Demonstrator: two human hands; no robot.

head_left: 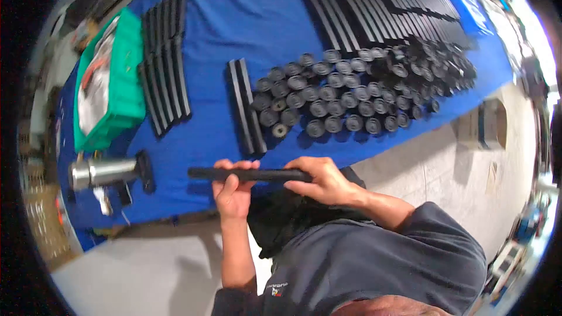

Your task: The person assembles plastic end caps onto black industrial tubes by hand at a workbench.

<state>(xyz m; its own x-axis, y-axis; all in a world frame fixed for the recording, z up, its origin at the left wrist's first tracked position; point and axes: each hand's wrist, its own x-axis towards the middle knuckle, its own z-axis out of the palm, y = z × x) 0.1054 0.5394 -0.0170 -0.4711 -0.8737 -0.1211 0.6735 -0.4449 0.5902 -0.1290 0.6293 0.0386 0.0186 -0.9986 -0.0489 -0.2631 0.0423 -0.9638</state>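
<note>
While many parts lie over the blue surface (234,17), a green bin (130,90) stands at its left side, and beside it is a row of black bars (165,76). Nearer to the person, a silver cylinder (108,172) with a black end lies on its side. Two separate bars (239,96) lie just beyond the hands, next to a crowded group of round black caps (351,99); behind these caps, more long bars (360,9) are arranged closely.

The black tube (269,175) is held level above the near edge. The left hand (233,198) is curled around its left half, with the thumb across it, and the right hand (325,181) is closed around its right end.
</note>
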